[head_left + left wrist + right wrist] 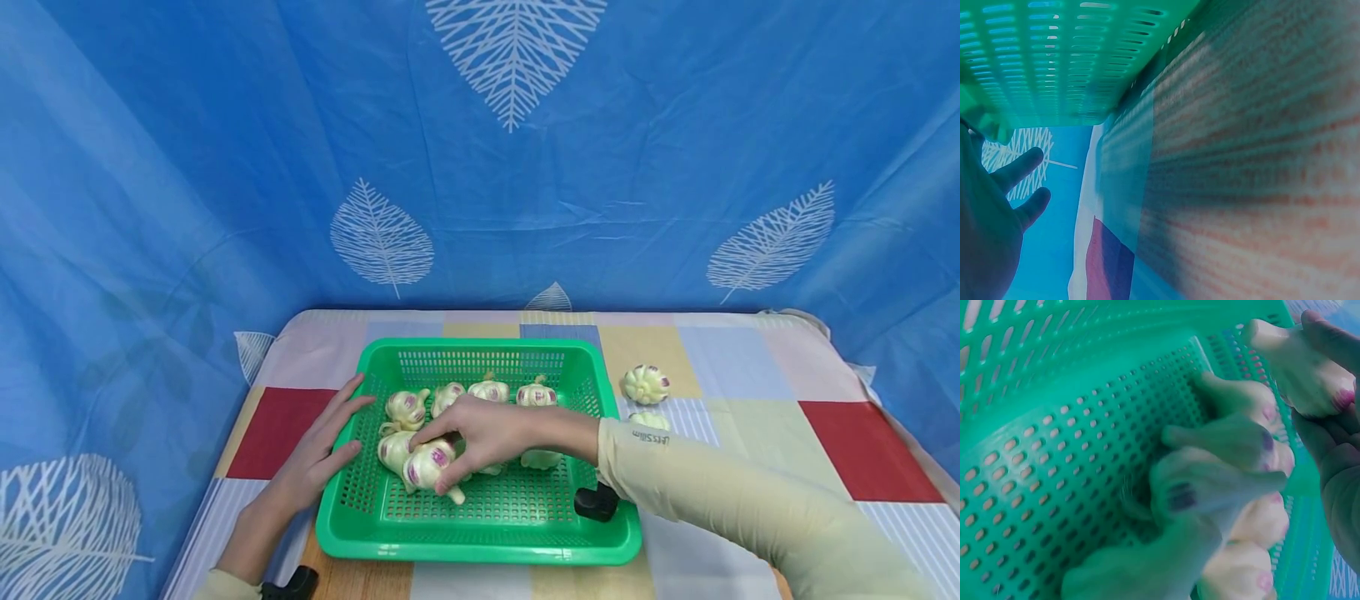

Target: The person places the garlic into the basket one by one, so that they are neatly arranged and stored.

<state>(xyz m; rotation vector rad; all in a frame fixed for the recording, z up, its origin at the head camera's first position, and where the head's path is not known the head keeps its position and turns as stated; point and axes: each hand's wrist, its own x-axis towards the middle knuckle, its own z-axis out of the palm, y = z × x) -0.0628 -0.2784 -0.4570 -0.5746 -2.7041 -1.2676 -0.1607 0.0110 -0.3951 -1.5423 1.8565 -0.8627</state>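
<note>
A green plastic basket (pixel 480 552) with slotted walls stands on the table, holding several garlic bulbs (pixel 406 409) with purple patches. My right hand (pixel 491 429) reaches in over the basket's right side and grips one garlic bulb (pixel 427 464) between thumb and fingers, above the left part of the basket. In the right wrist view this bulb (pixel 1310 372) shows its stem pointing away from the hand. My left hand (pixel 311 462) is at the basket's left rim, its fingers spread and fairly straight. From the left wrist, the fingers (pixel 1032 206) show beside the basket's underside.
Two more garlic bulbs lie on the table right of the basket, one farther back (pixel 646 385) and one nearer (pixel 649 420), partly hidden by the right sleeve. A patchwork cloth (pixel 757 450) covers the table; bare wood (pixel 360 581) shows at the front. Blue curtains (pixel 637 167) hang behind.
</note>
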